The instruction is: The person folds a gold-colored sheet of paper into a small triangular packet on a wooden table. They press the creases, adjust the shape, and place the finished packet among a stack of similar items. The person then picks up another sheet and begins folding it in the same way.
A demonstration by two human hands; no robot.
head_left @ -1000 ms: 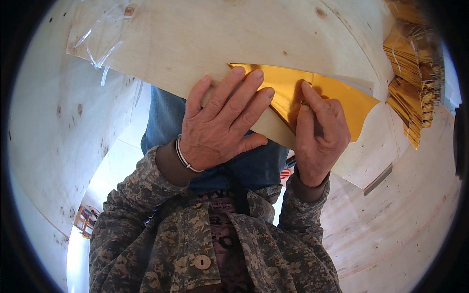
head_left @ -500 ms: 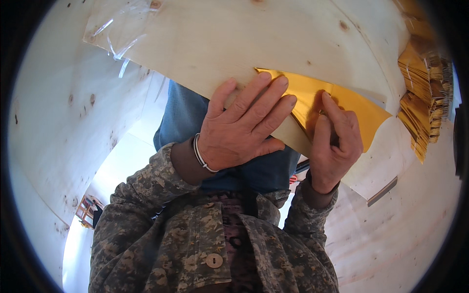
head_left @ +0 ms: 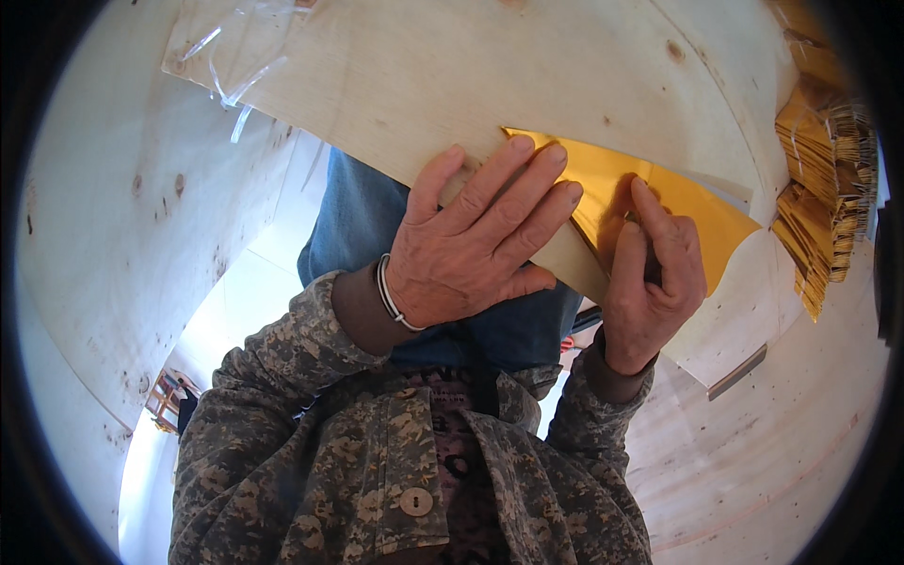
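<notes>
A shiny gold paper sheet (head_left: 720, 221) lies on the pale wooden board, its pointed corner toward the left and a dark line along its near edge. My left hand (head_left: 485, 231) is spread flat, palm down, with its fingertips on the sheet's left corner and a white band round the wrist. My right hand (head_left: 659, 273) bends over the middle of the sheet, index finger stretched to the paper and thumb beside it, the other fingers curled. Whether anything is between those fingers is hidden. Shadow or reflection darkens the gold around the fingertips.
Layered bundles of gold paper (head_left: 808, 188) stand at the far right of the wooden board (head_left: 405, 85). Clear plastic strips (head_left: 226, 89) hang over its left edge. A grey strip (head_left: 737, 371) edges the pale sheet on the right. My jeans (head_left: 344, 217) show below the board.
The whole scene shifts very slightly in the picture. Both hands keep nearly the same pose on the gold paper sheet.
</notes>
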